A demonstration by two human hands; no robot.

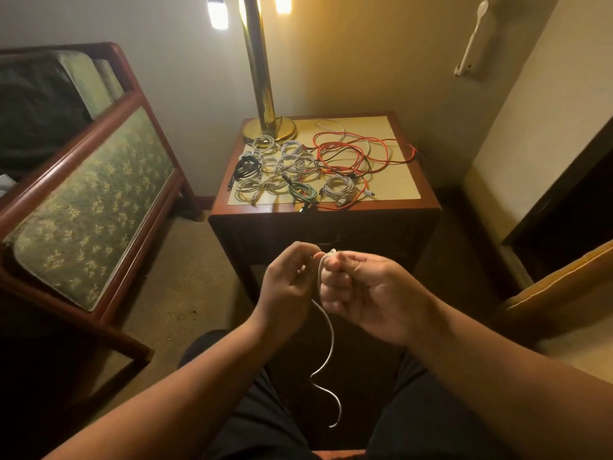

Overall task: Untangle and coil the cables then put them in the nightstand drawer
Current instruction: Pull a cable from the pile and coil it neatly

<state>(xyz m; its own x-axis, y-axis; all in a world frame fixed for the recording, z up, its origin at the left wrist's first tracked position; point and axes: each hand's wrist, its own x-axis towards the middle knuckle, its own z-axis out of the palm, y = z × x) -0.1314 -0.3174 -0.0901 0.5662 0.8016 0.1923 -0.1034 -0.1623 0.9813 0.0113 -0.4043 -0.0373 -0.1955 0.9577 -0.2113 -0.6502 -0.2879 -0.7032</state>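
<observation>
**White cable (pixel 328 330) upright between hands**

Clenched in right hand (pixel 361 287), top end pinched by left hand (pixel 288 280) just beside. Loose tail hanging toward lap, long axis near vertical. Nightstand drawer (pixel 325 235) straight ahead, beyond both.

Red cable (pixel 356 151), green floral chair (pixel 89 207)

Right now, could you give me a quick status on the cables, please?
Left hand, right hand grip white cable, tail hanging. Coils, red tangle on nightstand. Drawer looks shut.
</observation>
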